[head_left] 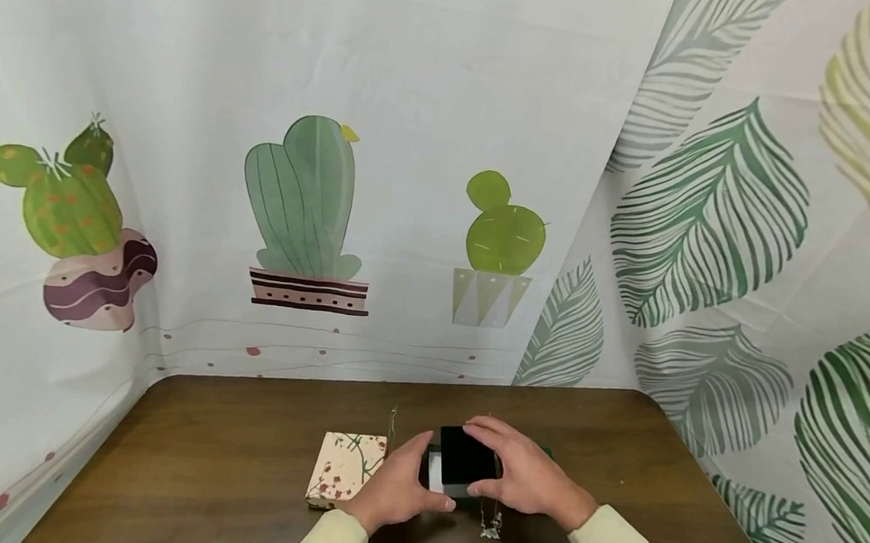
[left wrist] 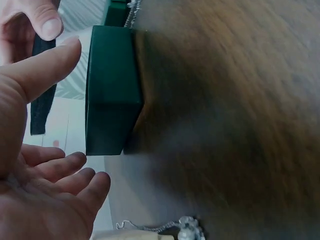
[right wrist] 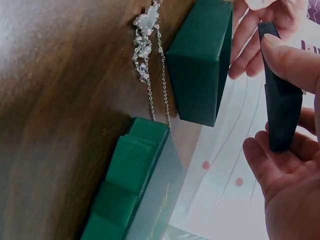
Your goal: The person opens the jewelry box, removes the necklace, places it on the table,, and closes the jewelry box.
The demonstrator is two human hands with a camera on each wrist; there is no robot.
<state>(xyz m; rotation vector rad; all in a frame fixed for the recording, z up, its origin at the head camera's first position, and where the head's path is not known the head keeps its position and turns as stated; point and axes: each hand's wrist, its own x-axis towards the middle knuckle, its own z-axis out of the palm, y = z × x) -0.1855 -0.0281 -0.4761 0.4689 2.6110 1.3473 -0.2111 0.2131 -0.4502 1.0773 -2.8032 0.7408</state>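
Over an upright dark green box [left wrist: 112, 95], my right hand [head_left: 527, 472] pinches a thin black pad [right wrist: 282, 110] between thumb and fingers. In the right wrist view the pad stands apart from the box. My left hand [head_left: 403, 485] is beside the box, its thumb and fingers spread around its left side, gripping nothing. A white inside part [head_left: 434, 471] of the box shows beside the pad in the head view. A silver chain necklace with a clear flower-like pendant [right wrist: 147, 22] lies on the table close to the box.
A second green box with a ribbon bow [right wrist: 127, 175] lies to the right, mostly behind my right hand in the head view. A cream flower-patterned box [head_left: 348, 470] sits left of my left hand, with another silver chain [head_left: 393, 423] by it. The wooden table [head_left: 229, 458] meets a printed curtain.
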